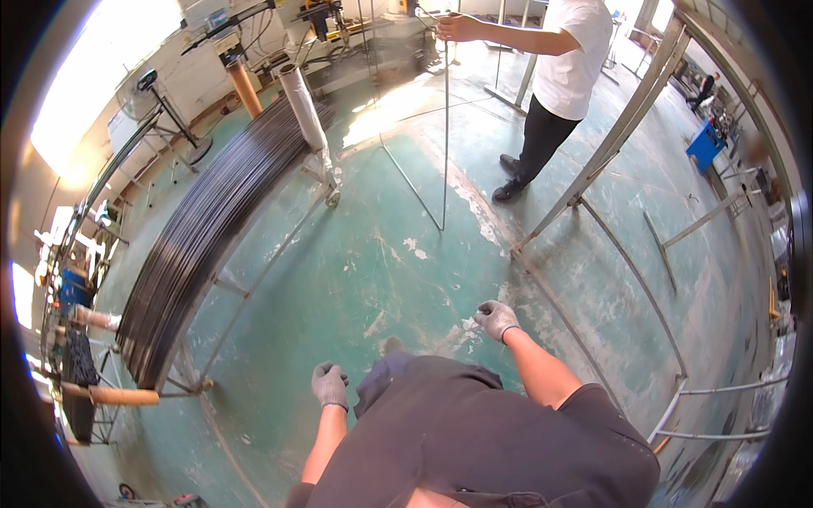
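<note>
My left hand (330,384), in a grey work glove, hangs low beside my dark shirt (474,432). Its fingers are loosely curled in, and nothing shows in them. Farther forward on the right, my right hand (497,321) wears the same kind of glove. Its fingers bend toward the thumb, also with nothing visible between them. Both hands are over the worn green floor (364,271), touching no object. Nearest my left hand is a rack piled with long thin dark metal rods (212,220).
Ahead, a person in a white shirt (577,59) holds a thin bent metal rod (445,135) reaching down near the floor. A tall metal frame (605,152) stands on the right. A wrapped roll (302,110) rises by the rods. A blue box (705,146) sits far right.
</note>
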### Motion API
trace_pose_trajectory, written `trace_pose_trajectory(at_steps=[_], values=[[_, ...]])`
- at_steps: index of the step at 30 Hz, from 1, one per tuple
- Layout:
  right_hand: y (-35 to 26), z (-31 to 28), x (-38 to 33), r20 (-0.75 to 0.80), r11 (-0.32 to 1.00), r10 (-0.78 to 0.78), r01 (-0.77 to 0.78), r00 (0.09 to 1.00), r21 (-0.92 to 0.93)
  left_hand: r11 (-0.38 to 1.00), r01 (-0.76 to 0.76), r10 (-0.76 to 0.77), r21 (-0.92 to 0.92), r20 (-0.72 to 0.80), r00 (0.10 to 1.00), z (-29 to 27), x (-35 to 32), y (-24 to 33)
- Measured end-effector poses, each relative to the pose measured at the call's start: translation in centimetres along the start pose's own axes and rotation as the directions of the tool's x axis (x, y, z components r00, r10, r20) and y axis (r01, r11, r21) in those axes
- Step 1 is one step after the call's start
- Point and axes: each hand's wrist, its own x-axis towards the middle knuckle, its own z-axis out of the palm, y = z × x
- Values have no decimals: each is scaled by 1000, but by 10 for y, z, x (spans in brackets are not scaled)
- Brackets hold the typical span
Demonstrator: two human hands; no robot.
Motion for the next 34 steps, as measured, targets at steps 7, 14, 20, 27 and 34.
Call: trace_pose_trajectory(at_steps=[7, 14, 20, 27, 34], values=[[-88, -21, 88, -77, 988, 41, -29, 996, 154, 980, -200, 195, 14, 153, 969, 65, 132, 171], [-161, -46, 205, -43, 985, 20, -12, 999, 170, 993, -122, 120, 10, 98, 988, 136, 215, 233], [-213, -96, 337, -121, 960, 49, -13, 991, 280, 997, 59, -63, 45, 76, 995, 208, 254, 283], [-242, -172, 421, -210, 963, 55, 3, 976, 269, 986, -162, 167, -42, 221, 961, 327, 321, 394], [-251, -197, 439, -344, 876, 234, -44, 909, 481, 959, -217, 110, 185, 463, 879, 402, 382, 427]])
